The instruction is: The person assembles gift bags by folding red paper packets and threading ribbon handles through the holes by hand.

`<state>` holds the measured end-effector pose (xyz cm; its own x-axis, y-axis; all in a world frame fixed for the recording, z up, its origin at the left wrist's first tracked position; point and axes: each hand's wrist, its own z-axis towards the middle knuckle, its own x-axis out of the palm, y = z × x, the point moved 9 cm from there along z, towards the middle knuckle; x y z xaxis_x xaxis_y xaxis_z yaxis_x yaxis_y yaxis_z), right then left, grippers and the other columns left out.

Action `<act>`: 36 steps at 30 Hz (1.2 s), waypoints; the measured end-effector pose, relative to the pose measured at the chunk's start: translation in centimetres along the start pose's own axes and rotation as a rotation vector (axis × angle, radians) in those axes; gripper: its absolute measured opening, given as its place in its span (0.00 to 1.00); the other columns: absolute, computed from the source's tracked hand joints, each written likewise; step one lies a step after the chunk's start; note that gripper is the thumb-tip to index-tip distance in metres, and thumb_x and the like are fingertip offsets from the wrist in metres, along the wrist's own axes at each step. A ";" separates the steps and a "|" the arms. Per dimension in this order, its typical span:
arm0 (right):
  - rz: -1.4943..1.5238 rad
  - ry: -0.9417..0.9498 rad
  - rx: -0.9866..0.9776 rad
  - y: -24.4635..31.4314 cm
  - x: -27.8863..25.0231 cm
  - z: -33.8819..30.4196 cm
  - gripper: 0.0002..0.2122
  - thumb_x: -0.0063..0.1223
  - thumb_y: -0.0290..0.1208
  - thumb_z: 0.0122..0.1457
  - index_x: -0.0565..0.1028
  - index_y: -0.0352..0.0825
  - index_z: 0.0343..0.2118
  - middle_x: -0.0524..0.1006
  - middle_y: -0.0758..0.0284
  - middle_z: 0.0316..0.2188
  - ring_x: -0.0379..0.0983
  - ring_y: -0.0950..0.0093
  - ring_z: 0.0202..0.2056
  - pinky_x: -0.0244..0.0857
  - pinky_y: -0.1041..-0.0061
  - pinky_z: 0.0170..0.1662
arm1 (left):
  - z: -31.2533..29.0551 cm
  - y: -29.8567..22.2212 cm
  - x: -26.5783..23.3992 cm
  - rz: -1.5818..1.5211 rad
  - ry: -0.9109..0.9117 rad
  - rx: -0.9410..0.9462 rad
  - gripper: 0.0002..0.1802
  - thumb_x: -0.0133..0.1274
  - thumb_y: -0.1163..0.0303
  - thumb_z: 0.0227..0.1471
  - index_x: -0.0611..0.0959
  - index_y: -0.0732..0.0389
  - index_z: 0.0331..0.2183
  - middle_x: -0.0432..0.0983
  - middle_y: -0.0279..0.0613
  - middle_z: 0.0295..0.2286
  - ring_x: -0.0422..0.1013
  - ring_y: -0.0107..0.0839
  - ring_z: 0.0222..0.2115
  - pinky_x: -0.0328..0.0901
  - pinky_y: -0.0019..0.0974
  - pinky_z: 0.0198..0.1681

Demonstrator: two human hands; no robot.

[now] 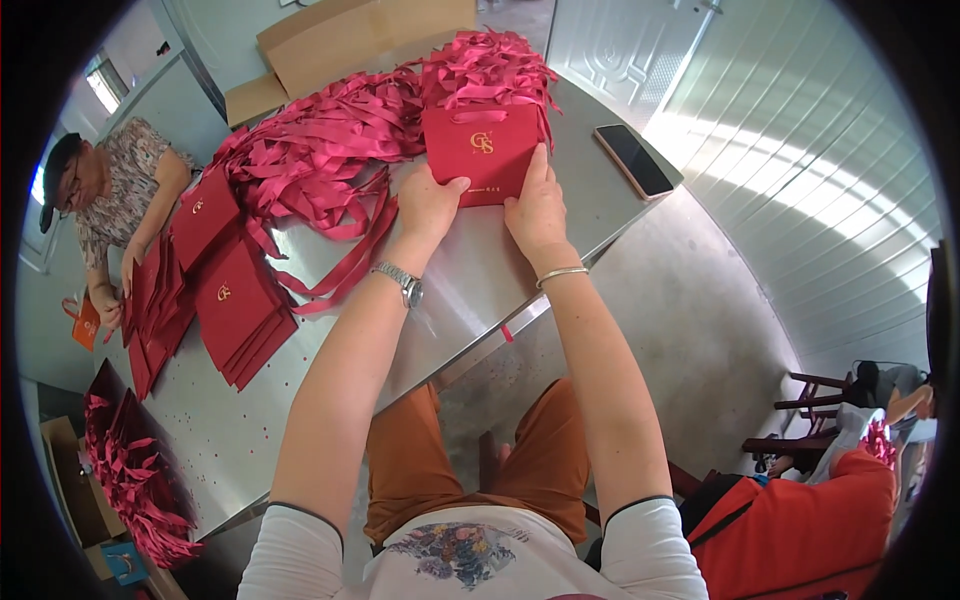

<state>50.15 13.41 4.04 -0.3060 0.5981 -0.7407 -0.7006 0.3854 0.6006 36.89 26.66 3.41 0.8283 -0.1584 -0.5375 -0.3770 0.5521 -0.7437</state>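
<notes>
Both my hands grip a red paper gift bag (480,160) with a gold emblem and a pink ribbon handle at its top edge. My left hand (430,205) has its thumb on the bag's front at the lower left corner. My right hand (538,208) holds the right edge, with a finger stretched up along the side. Behind the bag, a stack of ribbon-handled bags (485,68) shows mostly as a pile of pink ribbons. More loose pink ribbons (320,150) spread to the left, and one long strip trails toward the table's front.
Flat red bags (240,310) without visible handles lie in stacks at left. Across the table a person (130,190) handles more of them. A phone (634,160) rests near the right edge. Cardboard boxes (330,50) stand behind; ribboned bags (130,470) lean at the lower left.
</notes>
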 end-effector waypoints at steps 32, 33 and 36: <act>0.108 -0.229 0.195 -16.4 -3.3 -38.1 0.20 0.52 0.26 0.54 0.67 0.33 0.52 0.72 0.54 0.49 0.68 0.55 0.51 0.63 0.60 0.54 | -22.2 -5.8 -5.4 0.452 0.487 0.664 0.30 0.57 0.69 0.48 0.70 0.65 0.53 0.64 0.53 0.54 0.59 0.53 0.56 0.53 0.51 0.59; 0.034 -0.269 0.204 -16.4 -3.9 -38.4 0.19 0.51 0.28 0.56 0.68 0.33 0.51 0.74 0.54 0.46 0.69 0.55 0.49 0.64 0.60 0.53 | -22.4 -5.8 -5.1 0.498 0.483 0.695 0.31 0.57 0.70 0.48 0.69 0.65 0.54 0.63 0.53 0.54 0.58 0.53 0.56 0.53 0.51 0.59; -0.027 -0.175 0.265 -16.4 -4.2 -39.0 0.17 0.49 0.29 0.57 0.69 0.34 0.49 0.74 0.56 0.44 0.70 0.57 0.47 0.64 0.60 0.51 | -22.1 -4.3 -5.4 0.575 0.468 0.723 0.32 0.57 0.69 0.49 0.67 0.65 0.55 0.62 0.54 0.55 0.57 0.53 0.57 0.52 0.52 0.60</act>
<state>37.78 -22.88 -14.45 -0.1574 0.6882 -0.7082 -0.5080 0.5586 0.6557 24.92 7.05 0.72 0.2995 0.0680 -0.9517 -0.1974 0.9803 0.0079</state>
